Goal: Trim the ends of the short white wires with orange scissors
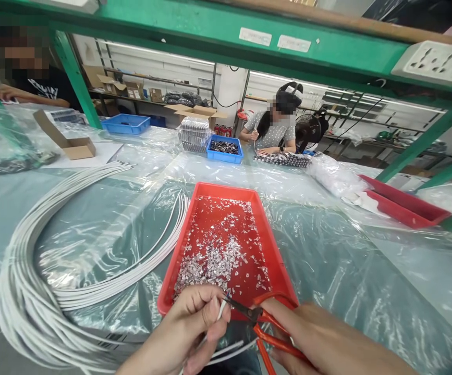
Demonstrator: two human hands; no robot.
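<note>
My left hand (194, 325) pinches the end of a thin white cable (221, 311) over the near rim of a red tray (276, 250). My right hand (307, 333) grips red-handled scissors (267, 325), whose dark blades sit at the cable's tip. Small silvery foil scraps (218, 258) litter the tray's floor. The cable runs down between my hands toward the table edge.
A big loop of white cables (49, 276) lies at the left on clear plastic sheeting. A second red tray (405, 205) sits at the right, blue bins (127, 124) and a cardboard box (75, 147) farther back. Two other people sit at the far side. A green shelf frame (218, 31) hangs overhead.
</note>
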